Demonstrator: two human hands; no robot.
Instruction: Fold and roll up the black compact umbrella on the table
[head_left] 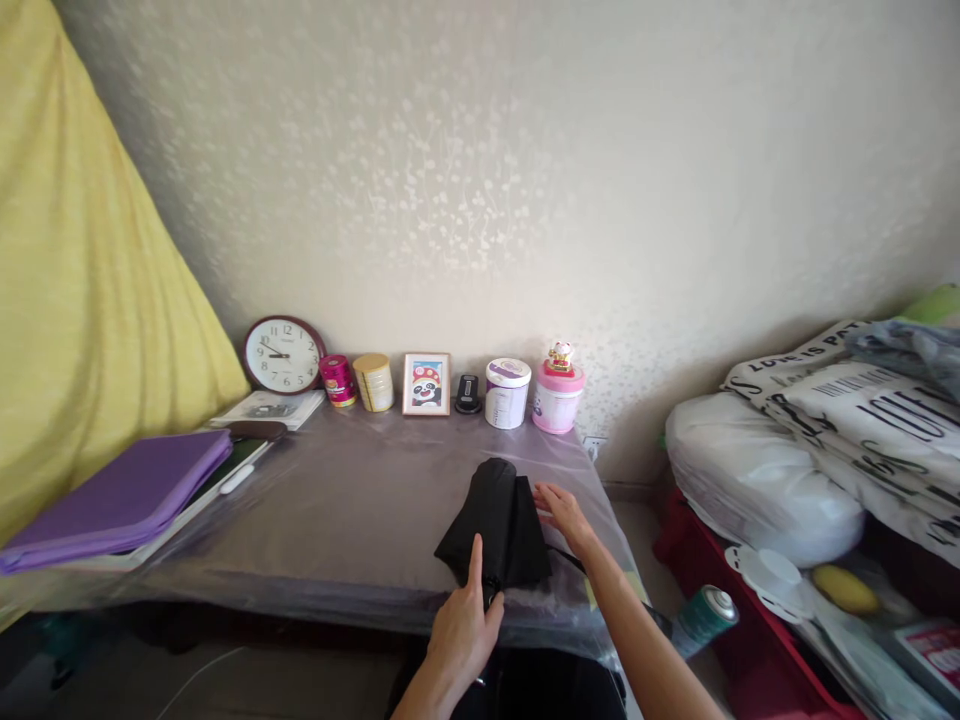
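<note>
Two bare hands are seen in the head view at a black folding umbrella (493, 520), its loose canopy held over the near part of the desk (330, 520). The handle end is grasped by the left hand (463, 625), that grip closed, index finger extended along the fabric. The right hand (564, 515) is held beside the canopy, its grip partly open; whether fabric is touched cannot be told

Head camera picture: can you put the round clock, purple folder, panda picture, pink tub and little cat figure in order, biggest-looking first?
1. Purple folder
2. Round clock
3. Panda picture and pink tub: they look too alike to rank
4. Little cat figure
</note>
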